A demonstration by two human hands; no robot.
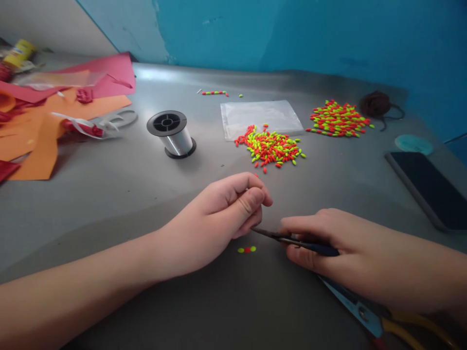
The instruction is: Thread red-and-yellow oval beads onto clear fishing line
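My left hand (226, 209) is closed in a pinch near the middle; whatever lies between its fingers is too small to make out. Dark pliers (314, 247) with a blue handle are gripped in my right hand (339, 248), and their thin tip reaches the lower fingers of my left hand. Below my left hand, a short row of green and red beads (247, 250) lies on the grey table (175, 311). Beyond both hands sits a loose pile of red and green beads (273, 146), beside a clear plastic bag (260, 116).
A spool of clear line (177, 138) stands left of centre. Orange paper (40, 141) and pink paper (116, 73) cover the far left. Another bead pile (339, 119), dark yarn (375, 104) and a phone (430, 187) are at right. Scissors (365, 313) lie under my right hand.
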